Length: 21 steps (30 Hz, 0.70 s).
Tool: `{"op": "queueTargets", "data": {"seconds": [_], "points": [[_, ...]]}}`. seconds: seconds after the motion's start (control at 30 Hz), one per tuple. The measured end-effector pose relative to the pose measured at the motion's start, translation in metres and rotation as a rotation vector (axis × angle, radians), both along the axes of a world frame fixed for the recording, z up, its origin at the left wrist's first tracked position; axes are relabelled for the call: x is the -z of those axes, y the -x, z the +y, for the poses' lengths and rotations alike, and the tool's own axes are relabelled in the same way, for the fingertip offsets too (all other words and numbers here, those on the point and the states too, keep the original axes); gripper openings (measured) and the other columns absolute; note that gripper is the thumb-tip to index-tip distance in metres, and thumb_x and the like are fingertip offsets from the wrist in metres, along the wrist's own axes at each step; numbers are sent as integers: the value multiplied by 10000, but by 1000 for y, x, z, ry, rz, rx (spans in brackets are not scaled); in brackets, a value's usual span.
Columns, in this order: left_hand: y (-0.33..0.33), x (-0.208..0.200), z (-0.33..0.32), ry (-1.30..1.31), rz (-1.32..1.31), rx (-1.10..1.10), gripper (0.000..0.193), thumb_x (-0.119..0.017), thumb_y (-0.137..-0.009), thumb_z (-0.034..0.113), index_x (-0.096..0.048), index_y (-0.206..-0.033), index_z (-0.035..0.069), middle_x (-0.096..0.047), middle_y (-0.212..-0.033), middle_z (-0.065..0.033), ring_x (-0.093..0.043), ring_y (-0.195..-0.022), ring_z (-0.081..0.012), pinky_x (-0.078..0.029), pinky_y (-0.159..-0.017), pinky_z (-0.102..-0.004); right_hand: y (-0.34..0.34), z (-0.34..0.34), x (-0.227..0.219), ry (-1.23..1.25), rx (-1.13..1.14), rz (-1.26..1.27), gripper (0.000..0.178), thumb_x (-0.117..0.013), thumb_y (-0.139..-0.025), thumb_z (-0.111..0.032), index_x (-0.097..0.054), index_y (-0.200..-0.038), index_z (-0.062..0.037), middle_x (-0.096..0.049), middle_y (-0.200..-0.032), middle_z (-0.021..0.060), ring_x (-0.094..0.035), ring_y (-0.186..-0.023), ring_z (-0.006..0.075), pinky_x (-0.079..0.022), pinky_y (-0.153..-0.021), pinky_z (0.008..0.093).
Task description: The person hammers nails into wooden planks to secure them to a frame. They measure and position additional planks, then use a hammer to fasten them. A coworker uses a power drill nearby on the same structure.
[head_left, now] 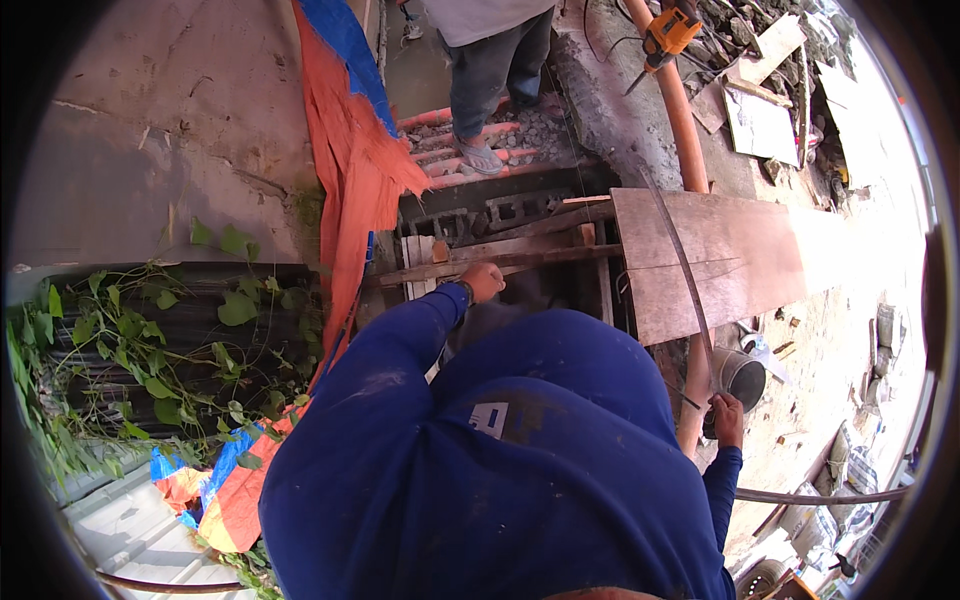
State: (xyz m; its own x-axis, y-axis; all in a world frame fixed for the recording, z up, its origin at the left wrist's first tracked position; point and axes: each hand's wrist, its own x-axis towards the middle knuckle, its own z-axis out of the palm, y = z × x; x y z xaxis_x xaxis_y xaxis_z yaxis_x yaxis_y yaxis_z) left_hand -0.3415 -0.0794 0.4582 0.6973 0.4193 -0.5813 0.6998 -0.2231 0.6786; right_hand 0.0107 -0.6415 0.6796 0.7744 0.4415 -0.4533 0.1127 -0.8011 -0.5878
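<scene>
My left hand, with a dark band at the wrist, is closed close above a wooden beam that crosses a dark pit. What its fingers hold, if anything, I cannot make out. Out to the right, my right hand is closed around the lower end of a long, thin, curved dark strip. The strip runs up across a brown plywood sheet. Beside this hand stands a dark round bucket-like container. My body hides part of the pit.
Another person in sandals stands on rubble and orange pipes beyond the pit. An orange power drill lies by a long orange pipe. Orange-blue tarp hangs left, near leafy vines. Concrete blocks line the pit.
</scene>
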Motion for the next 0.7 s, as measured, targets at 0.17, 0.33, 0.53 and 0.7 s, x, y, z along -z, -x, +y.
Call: {"op": "queueTargets", "data": {"seconds": [0.17, 0.33, 0.53, 0.7], "points": [[3, -7, -25, 63, 74, -51, 265, -750, -905, 293, -737, -1043, 68, -730, -1089, -186, -679, -1064, -357, -527, -921, -446, -22, 112, -88, 206, -244, -71, 298, -586, -934, -205, -642, -817, 63, -584, -642, 97, -537, -612, 151, -428, -591, 361], [21, 17, -68, 86, 54, -159, 253, -744, -896, 276, -739, -1043, 70, -748, -1050, -152, -704, -1025, -318, -538, -898, -420, -12, 272, -122, 318, -613, -309, 274, -586, -940, -230, -681, -822, -2, -677, -790, 256, -659, -748, 462, -504, -692, 526], [33, 46, -135, 159, 77, -281, 268, -738, -890, 298, -729, -1044, 80, -743, -1077, -154, -694, -1054, -334, -539, -907, -431, 15, 441, -47, 228, -1059, -516, 272, -579, -940, -249, -683, -805, -37, -695, -814, 233, -689, -809, 443, -552, -736, 546], [36, 61, -156, 224, 300, -261, 262, -678, -911, 332, -713, -1050, 113, -738, -1122, -134, -683, -1089, -354, -517, -940, -480, 49, 562, 74, 262, -1181, -553, 248, -578, -908, -241, -728, -923, -43, -738, -959, 203, -721, -908, 412, -590, -817, 503]]}}
